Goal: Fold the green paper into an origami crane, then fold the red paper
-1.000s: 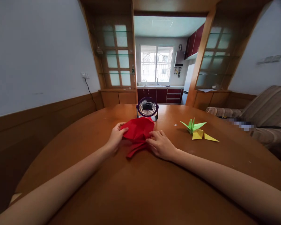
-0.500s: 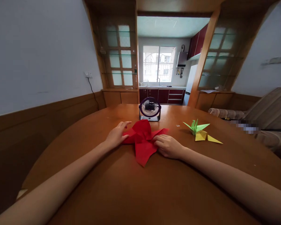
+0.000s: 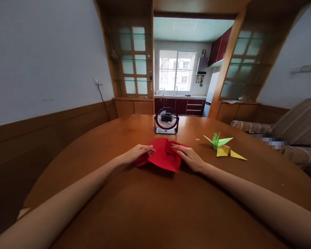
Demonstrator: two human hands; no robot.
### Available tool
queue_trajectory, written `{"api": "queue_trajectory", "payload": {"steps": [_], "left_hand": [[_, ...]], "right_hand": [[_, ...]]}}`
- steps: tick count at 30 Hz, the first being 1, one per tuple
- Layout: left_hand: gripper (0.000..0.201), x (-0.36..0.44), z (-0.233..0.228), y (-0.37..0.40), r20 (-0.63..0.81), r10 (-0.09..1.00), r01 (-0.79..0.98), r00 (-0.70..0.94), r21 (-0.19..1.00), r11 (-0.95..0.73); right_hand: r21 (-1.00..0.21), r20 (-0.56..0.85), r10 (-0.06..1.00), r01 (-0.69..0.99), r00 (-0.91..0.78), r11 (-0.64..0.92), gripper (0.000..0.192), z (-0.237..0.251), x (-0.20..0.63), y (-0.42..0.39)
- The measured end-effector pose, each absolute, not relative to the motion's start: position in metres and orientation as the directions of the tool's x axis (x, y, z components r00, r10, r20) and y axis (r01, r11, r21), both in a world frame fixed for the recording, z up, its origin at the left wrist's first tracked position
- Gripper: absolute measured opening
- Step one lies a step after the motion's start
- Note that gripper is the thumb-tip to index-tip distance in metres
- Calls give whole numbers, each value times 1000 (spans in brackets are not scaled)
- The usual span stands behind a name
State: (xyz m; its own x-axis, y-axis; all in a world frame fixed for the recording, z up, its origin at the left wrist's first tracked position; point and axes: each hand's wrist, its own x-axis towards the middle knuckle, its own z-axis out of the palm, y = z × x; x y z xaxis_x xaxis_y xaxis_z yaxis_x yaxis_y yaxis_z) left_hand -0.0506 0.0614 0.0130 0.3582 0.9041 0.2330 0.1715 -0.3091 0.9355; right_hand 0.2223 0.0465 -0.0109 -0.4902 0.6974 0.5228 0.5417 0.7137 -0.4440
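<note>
A creased sheet of red paper (image 3: pixel 163 157) lies partly raised on the table in front of me, with folds standing up from it. On its left edge my left hand (image 3: pixel 138 154) is closed, thumb and fingers bent around the paper. My right hand (image 3: pixel 191 158) grips the right side, its fingers reaching over a folded flap. The fingertips of both hands are partly hidden by the paper.
A small dark fan (image 3: pixel 166 120) stands just behind the paper. To the right sit a green paper crane (image 3: pixel 216 141) and a yellow folded paper piece (image 3: pixel 224 151). The round wooden table (image 3: pixel 150 211) curves away toward a striped sofa (image 3: pixel 298 128).
The left hand has gone from spread fingers to closing on the paper. The paper's near point has swung up and to the right, and its upright rear flap has lowered.
</note>
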Motion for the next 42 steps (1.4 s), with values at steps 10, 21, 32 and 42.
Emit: {"api": "queue_trajectory", "payload": {"steps": [10,21,32,42], "left_hand": [[36,-59,16,66,261,666,553,698,394,-734],[59,-60,11,66,91,796,743,598,309,-593],[70,-55,12,65,256,909,943,330,-44,-330],[70,-82,13,85,133,975,979,180,-119,-165]], "right_hand": [[-452,425,666,494,-613,742,34,-10,233,60],[-201,327,783,771,-529,605,42,-21,233,65],[-581,76,612,464,-787,669,27,35,241,46],[-296,-46,788,761,-614,576,28,88,288,49]]}}
